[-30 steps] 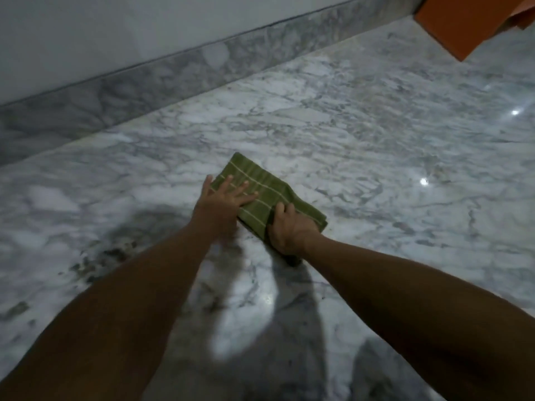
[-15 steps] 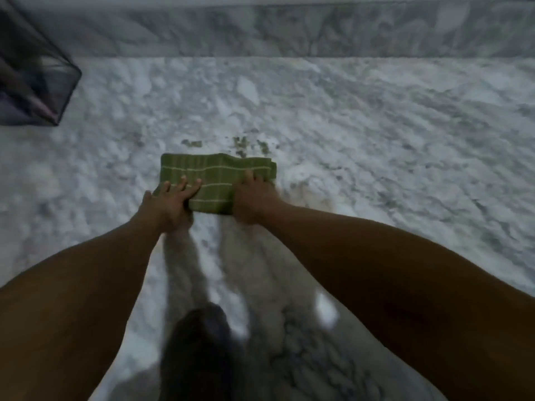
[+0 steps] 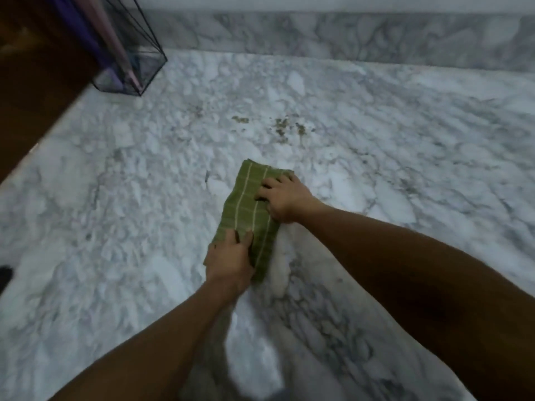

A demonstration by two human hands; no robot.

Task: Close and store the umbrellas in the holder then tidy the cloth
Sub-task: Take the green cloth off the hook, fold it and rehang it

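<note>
Top left: wire holder (image 3: pixel 136 62) w/ closed umbrellas (image 3: pixel 115 53) inside, so that part looks done. Mid-frame: left hand (image 3: pixel 228 261) lies on near end of green cloth (image 3: pixel 249 204), fingers curled onto the fabric, pressing it to marble floor (image 3: pixel 115 227). Right hand (image 3: pixel 285 198) presses far end, fingers bent on top. Vs 0.5 s ago cloth sits narrower & runs away from the person, prob. another fold made; tidying nearly finished. Crumb-like specks (image 3: pixel 280 127) beyond.
</note>
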